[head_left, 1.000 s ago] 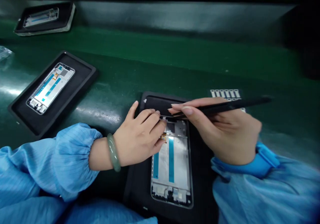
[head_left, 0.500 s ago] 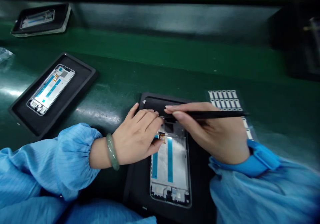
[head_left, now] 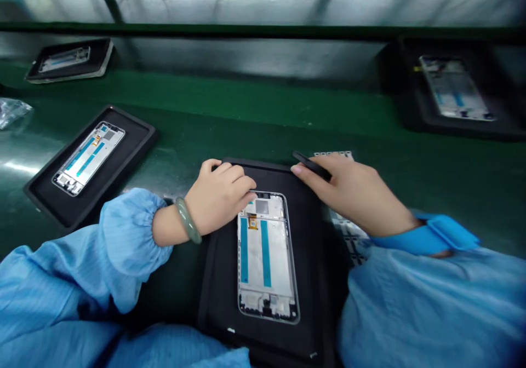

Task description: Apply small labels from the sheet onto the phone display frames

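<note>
A phone frame (head_left: 267, 256) with two blue strips lies in a black tray (head_left: 312, 302) in front of me. My left hand (head_left: 217, 195), with a green bangle on the wrist, rests with curled fingers on the tray's upper left part, touching the frame's top left corner. My right hand (head_left: 355, 193) lies at the tray's upper right edge and grips black tweezers (head_left: 311, 165) that point up and left. Under the right hand lies a sheet of small white parts (head_left: 349, 236).
The green conveyor belt (head_left: 246, 116) carries a second tray with a phone frame (head_left: 88, 157) at the left, a third tray (head_left: 69, 58) far left at the back, and another (head_left: 456, 88) at the back right. A clear plastic scrap (head_left: 12, 110) lies at the left edge.
My right hand has drawn the tweezers away from the frame's top to the tray's right edge. My left hand slid to the tray's upper left. The view tilted up, showing the back right tray.
</note>
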Motion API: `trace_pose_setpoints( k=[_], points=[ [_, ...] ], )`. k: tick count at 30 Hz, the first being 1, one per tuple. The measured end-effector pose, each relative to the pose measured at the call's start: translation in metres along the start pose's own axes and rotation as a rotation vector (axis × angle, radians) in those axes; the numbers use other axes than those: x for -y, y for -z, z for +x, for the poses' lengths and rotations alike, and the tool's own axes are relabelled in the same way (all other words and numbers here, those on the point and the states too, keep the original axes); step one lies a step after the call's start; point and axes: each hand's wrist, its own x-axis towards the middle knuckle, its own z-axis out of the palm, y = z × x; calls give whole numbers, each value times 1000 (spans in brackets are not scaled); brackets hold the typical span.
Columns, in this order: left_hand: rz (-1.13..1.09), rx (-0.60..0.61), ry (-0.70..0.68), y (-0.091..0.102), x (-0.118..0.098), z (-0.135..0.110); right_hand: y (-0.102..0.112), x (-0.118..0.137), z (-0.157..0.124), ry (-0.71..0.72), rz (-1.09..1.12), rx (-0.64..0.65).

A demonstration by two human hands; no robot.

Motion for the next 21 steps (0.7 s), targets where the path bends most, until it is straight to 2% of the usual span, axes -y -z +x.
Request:
trace_pose_setpoints(
  k=[5, 10, 15, 21],
  points=[
    [79, 71, -30, 1, -2, 17, -9, -7, 0, 52, 41, -64],
    [94, 138, -84, 1, -2, 19, -12, -10, -3, 84, 83, -103],
    [43, 191, -60, 5, 3, 20, -10, -15, -2, 119, 119, -57],
    [5, 213, 8, 4, -2, 29, -9, -13, 1, 52, 108, -13]
  ],
)
